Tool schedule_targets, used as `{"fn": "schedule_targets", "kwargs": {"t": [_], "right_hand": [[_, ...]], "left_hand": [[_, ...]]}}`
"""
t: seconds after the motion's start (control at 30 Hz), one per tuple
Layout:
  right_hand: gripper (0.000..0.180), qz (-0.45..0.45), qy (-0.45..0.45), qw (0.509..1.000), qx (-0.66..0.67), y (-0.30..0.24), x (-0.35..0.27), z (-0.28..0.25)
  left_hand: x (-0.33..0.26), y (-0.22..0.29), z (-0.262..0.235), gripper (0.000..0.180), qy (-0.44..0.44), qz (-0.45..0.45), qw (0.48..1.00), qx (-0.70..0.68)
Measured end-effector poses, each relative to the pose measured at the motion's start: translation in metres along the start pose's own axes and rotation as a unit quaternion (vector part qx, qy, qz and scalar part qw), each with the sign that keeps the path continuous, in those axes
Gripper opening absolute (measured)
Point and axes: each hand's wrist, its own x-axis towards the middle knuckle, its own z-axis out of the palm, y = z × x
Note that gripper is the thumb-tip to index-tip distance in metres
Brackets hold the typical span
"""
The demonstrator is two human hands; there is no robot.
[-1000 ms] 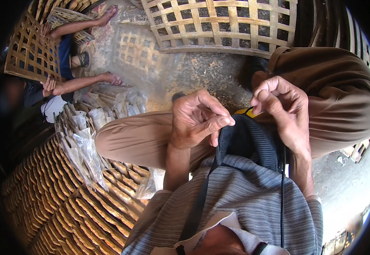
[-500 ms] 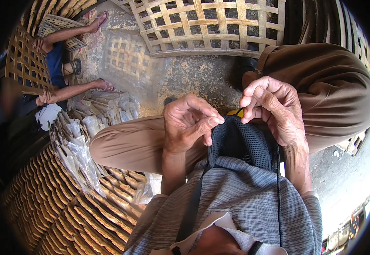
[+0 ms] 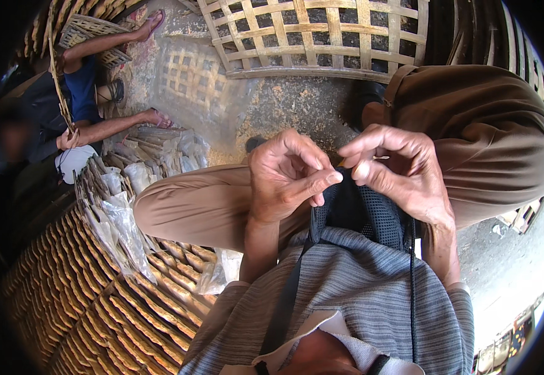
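Large bamboo lattice panel (image 3: 334, 28) at the top, debris-strewn grey floor (image 3: 278, 106), seated co-worker (image 3: 40, 106) at upper left in blue shorts (image 3: 81, 94) and sandals (image 3: 155, 24), white rounded object (image 3: 75, 164) beside them, crumpled clear plastic (image 3: 125, 228), dense wavy-edged brown rows (image 3: 134, 312) at lower left.

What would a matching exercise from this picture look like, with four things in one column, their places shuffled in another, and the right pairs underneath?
Things
1. Black mesh bag
2. Large pale woven bamboo lattice tray
3. Crumpled translucent plastic
4. Grey striped short-sleeved shirt

Places
A. On the person's upper body
B. At the top of the picture, beyond the hands
C. Right by the person's left hand and right hand
D. On the left, beside the bent brown-trousered knee

Right pairs: 1-C, 2-B, 3-D, 4-A
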Motion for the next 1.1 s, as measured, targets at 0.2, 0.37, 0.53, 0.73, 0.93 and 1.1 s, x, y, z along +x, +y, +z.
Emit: {"fn": "schedule_targets", "kwargs": {"t": [0.2,0.37,0.53,0.73,0.93,1.1], "right_hand": [[0.029,-0.062,-0.044,0.994,-0.075,0.006,0.003,0.002],[0.021,-0.060,-0.037,0.992,-0.104,0.005,0.004,0.001],[0.012,-0.056,-0.005,0.993,-0.104,0.004,0.002,0.005],[0.006,-0.024,0.087,0.994,-0.062,0.004,0.004,0.003],[0.008,-0.006,0.096,0.995,-0.026,0.003,0.004,0.001],[0.004,0.039,0.089,0.993,-0.060,-0.007,0.001,-0.001]], "left_hand": [[0.001,0.003,0.004,0.023,0.037,-0.031,0.994,0.101],[-0.003,0.004,0.002,0.022,0.039,-0.052,0.989,0.130],[-0.002,0.004,0.001,0.018,0.036,-0.048,0.988,0.140],[-0.002,0.010,0.002,0.013,0.048,-0.074,0.982,0.165],[0.000,0.001,0.002,0.010,0.058,0.002,0.992,0.113],[-0.002,0.004,0.007,0.008,0.077,-0.047,0.989,0.117]]}}
